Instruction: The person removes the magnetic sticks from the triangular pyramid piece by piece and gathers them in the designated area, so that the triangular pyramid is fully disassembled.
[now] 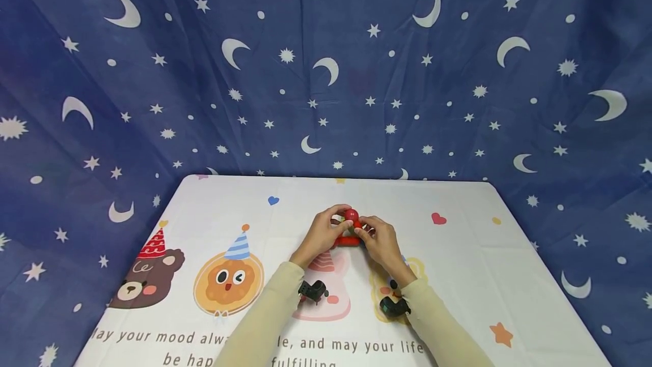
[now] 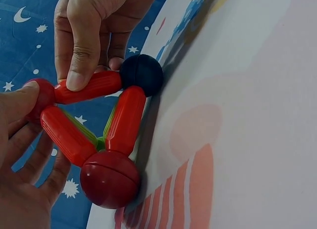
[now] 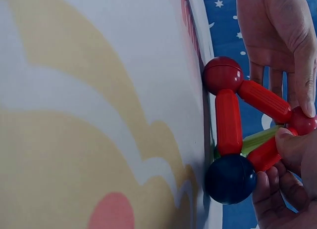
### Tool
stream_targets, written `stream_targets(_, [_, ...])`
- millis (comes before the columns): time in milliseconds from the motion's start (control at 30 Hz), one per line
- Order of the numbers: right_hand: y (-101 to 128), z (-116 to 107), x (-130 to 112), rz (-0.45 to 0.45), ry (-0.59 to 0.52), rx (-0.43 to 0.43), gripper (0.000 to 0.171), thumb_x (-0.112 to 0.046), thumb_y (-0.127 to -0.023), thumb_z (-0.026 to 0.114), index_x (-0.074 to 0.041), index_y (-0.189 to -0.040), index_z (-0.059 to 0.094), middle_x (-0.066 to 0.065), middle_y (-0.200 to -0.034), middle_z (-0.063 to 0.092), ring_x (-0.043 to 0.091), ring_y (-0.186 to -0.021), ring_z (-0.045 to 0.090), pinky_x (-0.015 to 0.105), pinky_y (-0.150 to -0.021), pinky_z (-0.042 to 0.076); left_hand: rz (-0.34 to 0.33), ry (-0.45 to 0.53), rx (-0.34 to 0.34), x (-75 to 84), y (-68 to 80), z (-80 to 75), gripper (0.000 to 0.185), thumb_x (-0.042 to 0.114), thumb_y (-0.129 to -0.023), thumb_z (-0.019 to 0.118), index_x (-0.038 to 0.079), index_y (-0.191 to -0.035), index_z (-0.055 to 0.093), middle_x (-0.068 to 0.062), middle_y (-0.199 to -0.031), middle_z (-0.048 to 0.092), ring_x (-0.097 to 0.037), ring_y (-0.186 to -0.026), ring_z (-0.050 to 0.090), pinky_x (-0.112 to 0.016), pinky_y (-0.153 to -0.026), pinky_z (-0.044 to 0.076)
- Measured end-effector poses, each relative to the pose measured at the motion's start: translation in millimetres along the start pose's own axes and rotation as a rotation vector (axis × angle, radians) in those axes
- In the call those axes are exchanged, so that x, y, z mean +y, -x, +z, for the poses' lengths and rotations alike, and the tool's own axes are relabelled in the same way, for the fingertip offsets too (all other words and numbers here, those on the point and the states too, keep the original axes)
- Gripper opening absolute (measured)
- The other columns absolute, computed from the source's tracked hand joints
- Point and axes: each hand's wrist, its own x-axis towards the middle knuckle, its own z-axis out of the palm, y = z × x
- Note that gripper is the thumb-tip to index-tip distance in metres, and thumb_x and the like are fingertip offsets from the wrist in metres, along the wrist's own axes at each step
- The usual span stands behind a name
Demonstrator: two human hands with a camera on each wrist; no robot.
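Observation:
A triangle of three ridged red rods stands upright on the table, joined by a red ball [image 1: 351, 215] at its top, another red ball [image 2: 109, 179] at one lower corner and a dark blue ball [image 3: 231, 179] at the other. The bottom red rod [image 1: 348, 241] lies along the tabletop. Behind the red ones shows a green rod [image 3: 258, 140], partly hidden. My left hand [image 1: 323, 232] holds the top ball, thumb pressed on its near side. With thumb and fingers, my right hand [image 1: 379, 238] pinches the sloping red rod [image 2: 99, 86] on the blue ball's side.
A white printed cloth [image 1: 285, 321] with cartoon animals and lettering covers the table. Beyond its far edge hangs a dark blue curtain [image 1: 356, 123] with stars and moons. A black wrist camera [image 1: 313, 291] is strapped to the left wrist, another wrist camera [image 1: 394, 306] to the right.

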Motion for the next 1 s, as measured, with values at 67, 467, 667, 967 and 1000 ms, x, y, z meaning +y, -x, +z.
stream_targets(67, [0,-1,2,0.005,-0.019,0.004,0.023,-0.012,-0.085,0.075,-0.002,-0.106,0.073,0.009,-0.095,0.073,0.018,-0.076,0.065,0.032,-0.068,0.056,0.001,0.008,0.001,-0.1,-0.2,-0.1,0.039,0.017,-0.093,0.068,0.010,-0.130,0.060,-0.010,-0.117,0.068,-0.023,-0.109,0.063,-0.036,-0.092,0.054])
stream_targets(467, [1,-9,2,0.156,-0.070,0.006,0.023,-0.014,-0.081,0.080,-0.009,-0.102,0.073,0.005,-0.088,0.075,0.018,-0.080,0.069,0.020,-0.063,0.050,-0.027,0.050,0.025,-4.8,-0.3,-10.4,0.042,0.021,-0.094,0.066,0.018,-0.136,0.057,-0.005,-0.121,0.068,-0.020,-0.114,0.061,-0.033,-0.094,0.053])
stream_targets(667, [1,-12,2,0.155,-0.061,-0.005,0.027,-0.015,-0.081,0.080,-0.011,-0.106,0.072,0.003,-0.088,0.075,0.017,-0.081,0.069,0.020,-0.065,0.051,-0.012,0.043,0.037,-7.1,1.7,-21.2,0.041,0.017,-0.096,0.064,0.022,-0.136,0.059,-0.005,-0.122,0.067,-0.020,-0.114,0.061,-0.036,-0.096,0.052])
stream_targets(967, [5,-22,5,0.146,-0.036,-0.004,0.025,-0.014,-0.080,0.081,-0.014,-0.104,0.073,0.001,-0.088,0.075,0.017,-0.082,0.070,0.022,-0.067,0.053,-0.053,0.037,0.056,-10.7,2.5,-31.8,0.037,0.014,-0.097,0.062,0.017,-0.134,0.060,-0.008,-0.122,0.067,-0.023,-0.115,0.061,-0.039,-0.098,0.052])
stream_targets(1000, [7,-23,6,0.159,-0.039,-0.002,0.025,-0.014,-0.080,0.081,-0.015,-0.104,0.073,0.001,-0.087,0.075,0.016,-0.082,0.070,0.021,-0.067,0.052,-0.062,0.038,0.058,-11.5,3.8,-32.5,0.037,0.014,-0.097,0.062,0.016,-0.134,0.060,-0.008,-0.121,0.067,-0.023,-0.115,0.061,-0.039,-0.098,0.052])
